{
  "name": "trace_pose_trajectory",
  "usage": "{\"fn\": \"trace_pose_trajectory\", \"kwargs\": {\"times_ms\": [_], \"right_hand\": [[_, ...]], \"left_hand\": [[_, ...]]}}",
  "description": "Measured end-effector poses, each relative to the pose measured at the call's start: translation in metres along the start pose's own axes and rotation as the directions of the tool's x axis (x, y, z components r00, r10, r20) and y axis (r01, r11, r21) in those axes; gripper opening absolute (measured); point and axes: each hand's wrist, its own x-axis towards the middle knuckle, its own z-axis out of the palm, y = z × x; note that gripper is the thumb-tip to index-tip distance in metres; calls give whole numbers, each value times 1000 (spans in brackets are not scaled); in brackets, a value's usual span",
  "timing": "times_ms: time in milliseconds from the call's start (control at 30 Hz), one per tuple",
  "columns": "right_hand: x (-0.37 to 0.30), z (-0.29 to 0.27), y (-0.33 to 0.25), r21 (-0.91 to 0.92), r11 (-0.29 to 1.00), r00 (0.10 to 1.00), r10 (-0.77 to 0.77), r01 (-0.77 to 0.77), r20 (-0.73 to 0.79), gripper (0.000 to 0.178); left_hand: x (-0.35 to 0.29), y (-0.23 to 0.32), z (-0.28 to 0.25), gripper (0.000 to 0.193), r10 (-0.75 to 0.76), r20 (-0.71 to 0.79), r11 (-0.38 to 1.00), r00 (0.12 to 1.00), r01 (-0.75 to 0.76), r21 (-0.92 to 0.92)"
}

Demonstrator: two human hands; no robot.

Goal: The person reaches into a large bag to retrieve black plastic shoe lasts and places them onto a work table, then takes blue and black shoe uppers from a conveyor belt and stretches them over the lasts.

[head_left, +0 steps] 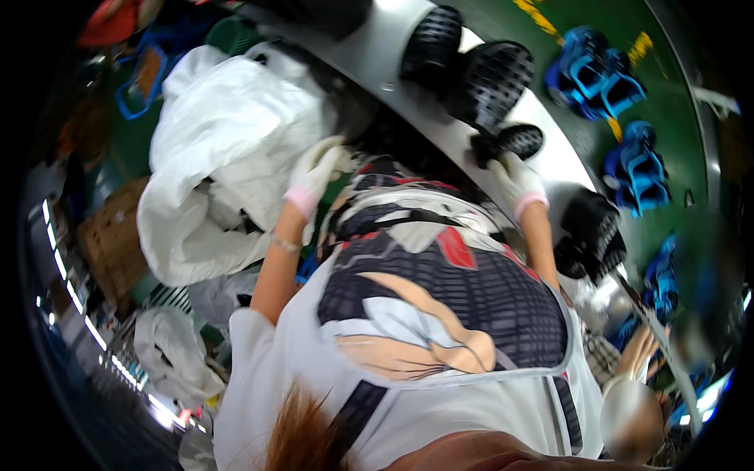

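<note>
My left hand (314, 179), in a white glove with a pink cuff, is beside the right edge of a large white sack (228, 118). Its fingers are stretched out, and I see nothing in them. My right hand (518, 184), gloved the same way, reaches onto a pale metal bench (375, 59). Its fingers close on the near end of a small black shoe (520, 141) with a textured sole. Just beyond lie larger black shoes (493, 82) with studded soles turned up. A printed apron (448, 306) covers my front.
More black shoes (591, 231) lie farther right along the bench. Blue stacked pieces (601, 74) stand in a row on the green floor (542, 20) beyond it. A cardboard box (114, 231) and a smaller white bag (177, 357) are at left. Another person's arm (635, 353) shows at lower right.
</note>
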Motion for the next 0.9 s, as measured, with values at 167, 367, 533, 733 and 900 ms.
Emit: {"fn": "trace_pose_trajectory", "kwargs": {"times_ms": [167,367,533,733,900], "right_hand": [[4,-16,10,-14,997,997,73,-73,6,46],[40,-75,58,252,966,902,159,-58,-401,40],[119,-128,97,461,876,780,187,142,-597,46],[168,-167,84,991,-113,938,347,70,-27,45],[205,-170,109,465,-877,972,-8,-119,234,51]], "left_hand": [[-29,6,21,38,-53,29,999,998,52,10],[-21,17,9,35,101,32,972,994,-106,209],[-2,30,1,37,110,30,969,993,-114,220],[3,53,18,38,71,62,971,996,-83,223],[18,85,29,38,61,94,952,994,-87,293]]}}
